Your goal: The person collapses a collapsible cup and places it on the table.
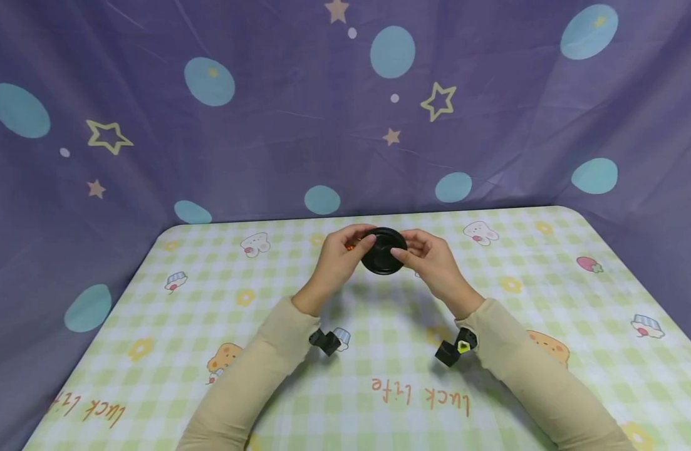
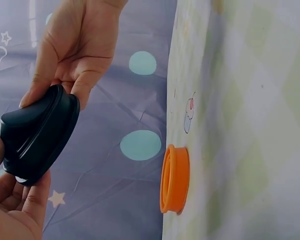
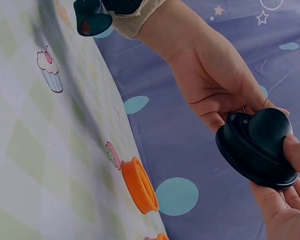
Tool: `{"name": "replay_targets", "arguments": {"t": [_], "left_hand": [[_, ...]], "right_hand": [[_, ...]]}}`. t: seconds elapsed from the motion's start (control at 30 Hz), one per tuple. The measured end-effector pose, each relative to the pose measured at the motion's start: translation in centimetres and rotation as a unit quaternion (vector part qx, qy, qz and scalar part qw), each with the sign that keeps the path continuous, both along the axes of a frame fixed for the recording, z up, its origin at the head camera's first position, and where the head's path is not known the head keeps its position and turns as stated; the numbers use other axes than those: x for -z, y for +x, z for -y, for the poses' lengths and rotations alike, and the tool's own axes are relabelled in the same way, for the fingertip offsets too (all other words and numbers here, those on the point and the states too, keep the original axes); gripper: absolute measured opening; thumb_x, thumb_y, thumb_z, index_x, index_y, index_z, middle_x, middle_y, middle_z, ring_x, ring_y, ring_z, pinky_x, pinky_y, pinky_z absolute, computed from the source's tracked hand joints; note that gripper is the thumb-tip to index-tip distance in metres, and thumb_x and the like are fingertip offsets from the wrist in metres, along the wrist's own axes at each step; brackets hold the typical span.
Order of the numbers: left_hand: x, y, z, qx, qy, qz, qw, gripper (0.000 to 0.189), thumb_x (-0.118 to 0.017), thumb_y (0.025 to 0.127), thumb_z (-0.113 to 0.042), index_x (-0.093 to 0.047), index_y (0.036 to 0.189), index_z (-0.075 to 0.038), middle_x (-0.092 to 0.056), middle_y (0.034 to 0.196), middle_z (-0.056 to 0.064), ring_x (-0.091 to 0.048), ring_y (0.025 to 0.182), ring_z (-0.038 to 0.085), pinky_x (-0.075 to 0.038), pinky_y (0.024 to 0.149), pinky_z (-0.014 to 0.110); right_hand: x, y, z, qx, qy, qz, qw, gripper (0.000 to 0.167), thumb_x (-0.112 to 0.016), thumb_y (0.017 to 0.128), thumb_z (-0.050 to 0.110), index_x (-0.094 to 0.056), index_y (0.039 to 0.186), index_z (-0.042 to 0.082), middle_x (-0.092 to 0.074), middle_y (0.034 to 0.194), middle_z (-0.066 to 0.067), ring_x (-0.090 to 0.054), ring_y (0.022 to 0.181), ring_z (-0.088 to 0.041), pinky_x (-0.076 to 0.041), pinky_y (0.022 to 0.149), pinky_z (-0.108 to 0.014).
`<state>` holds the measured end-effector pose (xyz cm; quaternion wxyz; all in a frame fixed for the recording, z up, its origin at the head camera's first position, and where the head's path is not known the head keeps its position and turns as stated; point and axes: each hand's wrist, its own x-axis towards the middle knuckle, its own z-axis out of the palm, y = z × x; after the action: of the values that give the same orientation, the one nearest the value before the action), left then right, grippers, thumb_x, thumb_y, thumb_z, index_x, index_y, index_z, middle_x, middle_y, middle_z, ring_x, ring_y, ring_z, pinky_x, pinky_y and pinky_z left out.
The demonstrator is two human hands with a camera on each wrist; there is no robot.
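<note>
Both hands hold one black round dish-like piece (image 1: 383, 252) with a stepped rim, raised above the table. My left hand (image 1: 338, 254) pinches its left side, thumb on the near face and fingers behind. On the opposite side, my right hand (image 1: 430, 257) grips in the same way, its thumb pressed on the face. The wrist views show the black piece (image 2: 40, 132) side-on, with a curved, folded-looking wall rising inside its rim. An orange ring-shaped piece (image 3: 137, 185) stands on the table beyond the hands; the left hand mostly hides it in the head view.
A green-and-white checked cloth (image 1: 300, 401) with cartoon prints covers the table. Behind the far edge hangs a purple curtain (image 1: 277, 125) with stars and blue ovals. Another orange edge (image 3: 162, 237) shows at the bottom of the right wrist view.
</note>
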<state>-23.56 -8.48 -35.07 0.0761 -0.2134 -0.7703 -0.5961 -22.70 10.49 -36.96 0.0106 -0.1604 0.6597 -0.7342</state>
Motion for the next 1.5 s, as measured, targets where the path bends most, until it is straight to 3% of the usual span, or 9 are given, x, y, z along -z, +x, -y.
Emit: {"name": "replay_targets", "arguments": {"t": [0.17,0.3,0.57,0.63,0.93,1.2,1.33,1.5], "left_hand": [[-2.0,1.6,-0.2,-0.018,-0.015,-0.008,0.9997,0.025,-0.061,0.091,-0.006,-0.063,0.108,0.012,-0.064,0.089,0.024,-0.051,0.070,0.009,-0.044,0.061,0.017],[-2.0,1.6,-0.2,-0.028,-0.022,-0.009,0.9993,0.024,-0.063,0.090,-0.007,-0.064,0.107,0.011,-0.065,0.088,0.023,-0.050,0.069,0.010,-0.042,0.061,0.017],[0.7,-0.5,0.0,-0.034,-0.020,-0.012,0.9992,0.024,-0.066,0.089,-0.012,-0.067,0.106,0.006,-0.065,0.088,0.020,-0.051,0.068,0.011,-0.043,0.060,0.018],[0.9,-0.7,0.0,-0.034,-0.015,-0.018,0.9991,0.023,-0.066,0.089,-0.013,-0.068,0.105,0.004,-0.066,0.087,0.018,-0.051,0.067,0.011,-0.043,0.059,0.019],[1.2,-0.4,-0.1,-0.032,-0.004,-0.038,0.9988,0.019,-0.066,0.089,-0.016,-0.069,0.101,-0.001,-0.067,0.084,0.011,-0.055,0.068,0.013,-0.048,0.061,0.021],[1.4,-0.7,0.2,-0.009,0.010,-0.001,0.9999,0.021,-0.067,0.088,-0.014,-0.069,0.104,0.000,-0.068,0.088,0.012,-0.059,0.075,0.013,-0.050,0.071,0.024],[1.1,-0.6,0.5,0.004,0.004,0.008,1.0000,0.023,-0.068,0.088,-0.014,-0.068,0.106,0.001,-0.068,0.089,0.014,-0.061,0.077,0.013,-0.051,0.074,0.025],[0.9,-0.4,0.8,0.014,0.005,0.031,0.9994,0.026,-0.068,0.088,-0.014,-0.067,0.108,0.002,-0.069,0.094,0.016,-0.063,0.079,0.012,-0.052,0.074,0.024]], "right_hand": [[0.1,0.0,0.3,-0.001,-0.003,0.004,1.0000,0.029,-0.061,0.088,-0.004,-0.052,0.114,-0.013,-0.067,0.086,0.005,-0.066,0.077,-0.007,-0.053,0.068,-0.019],[0.2,0.0,0.4,0.001,0.000,-0.001,1.0000,0.028,-0.061,0.088,-0.005,-0.053,0.113,-0.014,-0.067,0.086,0.006,-0.066,0.077,-0.007,-0.053,0.068,-0.019],[0.3,0.0,0.4,0.001,0.006,-0.013,0.9999,0.028,-0.061,0.088,-0.005,-0.053,0.113,-0.015,-0.067,0.086,0.006,-0.066,0.077,-0.007,-0.053,0.068,-0.019],[0.3,0.0,0.4,0.002,0.008,-0.019,0.9998,0.028,-0.061,0.088,-0.005,-0.053,0.113,-0.015,-0.067,0.086,0.006,-0.066,0.076,-0.007,-0.053,0.068,-0.019],[0.3,0.0,0.3,0.002,0.012,-0.030,0.9995,0.028,-0.063,0.088,-0.003,-0.055,0.112,-0.013,-0.067,0.087,0.004,-0.065,0.076,-0.007,-0.054,0.068,-0.019],[0.2,0.0,-0.1,0.018,0.034,-0.028,0.9989,0.034,-0.067,0.087,0.006,-0.057,0.115,-0.009,-0.067,0.088,0.004,-0.064,0.074,-0.006,-0.047,0.059,-0.016],[0.3,-0.1,-0.1,0.019,0.034,-0.026,0.9989,0.035,-0.068,0.086,0.006,-0.057,0.115,-0.010,-0.068,0.088,0.003,-0.064,0.074,-0.006,-0.048,0.060,-0.017],[0.2,-0.1,-0.2,0.026,0.045,-0.026,0.9983,0.035,-0.069,0.086,0.007,-0.058,0.115,-0.009,-0.068,0.088,0.004,-0.064,0.075,-0.007,-0.045,0.056,-0.016]]}}
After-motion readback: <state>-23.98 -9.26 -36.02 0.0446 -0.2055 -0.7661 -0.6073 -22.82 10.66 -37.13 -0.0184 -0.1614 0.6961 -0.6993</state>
